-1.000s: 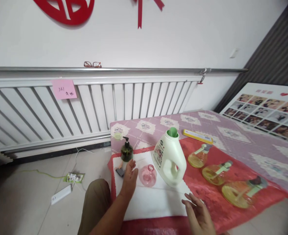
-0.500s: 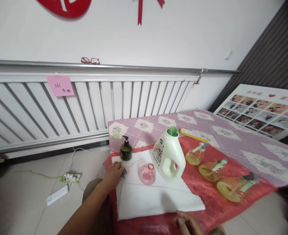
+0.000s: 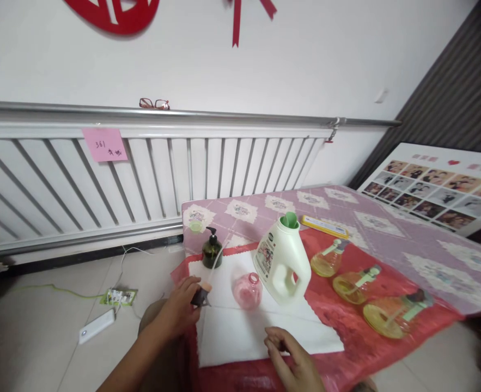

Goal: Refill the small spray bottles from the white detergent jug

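My left hand (image 3: pixel 180 310) is closed around a small dark pump head with a thin clear tube (image 3: pixel 202 294) at the left edge of a white cloth (image 3: pixel 248 332). The tube runs up toward a dark green pump bottle (image 3: pixel 212 251). My right hand (image 3: pixel 291 362) hovers low over the cloth's front edge, fingers loosely curled, nothing visible in them. A round pink glass bottle (image 3: pixel 247 290) with an open neck stands on the cloth. A white detergent jug (image 3: pixel 281 261) with a green cap stands right of it.
Three yellow glass bottles (image 3: pixel 354 286) lie on a red cloth (image 3: pixel 346 337) to the right. A yellow flat box (image 3: pixel 325 226) rests on the purple patterned cover. A radiator (image 3: pixel 142 174) with a pink note and glasses runs behind. A power strip (image 3: pixel 96 325) lies on the floor.
My left hand has lifted the dark pump head off the cloth and pulled it slightly toward me. My right hand has come back up over the cloth's front edge.
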A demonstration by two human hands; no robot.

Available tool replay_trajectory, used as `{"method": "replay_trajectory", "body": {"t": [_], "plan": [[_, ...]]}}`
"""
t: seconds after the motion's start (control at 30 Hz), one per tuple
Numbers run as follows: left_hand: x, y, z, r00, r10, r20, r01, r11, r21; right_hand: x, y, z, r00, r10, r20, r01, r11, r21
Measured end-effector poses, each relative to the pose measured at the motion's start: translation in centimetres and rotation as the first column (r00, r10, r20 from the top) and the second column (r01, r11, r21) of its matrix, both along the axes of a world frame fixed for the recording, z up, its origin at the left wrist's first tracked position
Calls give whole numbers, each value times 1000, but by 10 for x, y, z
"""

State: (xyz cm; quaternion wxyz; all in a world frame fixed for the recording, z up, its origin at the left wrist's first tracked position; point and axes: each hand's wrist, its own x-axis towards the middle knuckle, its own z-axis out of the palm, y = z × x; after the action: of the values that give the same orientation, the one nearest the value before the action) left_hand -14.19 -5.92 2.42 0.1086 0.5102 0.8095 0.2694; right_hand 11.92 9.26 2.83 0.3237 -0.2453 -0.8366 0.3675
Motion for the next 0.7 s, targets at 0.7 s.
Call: {"method": "replay_trajectory", "body": {"t": [0.7], "plan": [[75, 6, 90, 770, -214, 600, 79, 966, 244, -62, 9, 81, 966, 222, 135, -259, 774, 578]]}}
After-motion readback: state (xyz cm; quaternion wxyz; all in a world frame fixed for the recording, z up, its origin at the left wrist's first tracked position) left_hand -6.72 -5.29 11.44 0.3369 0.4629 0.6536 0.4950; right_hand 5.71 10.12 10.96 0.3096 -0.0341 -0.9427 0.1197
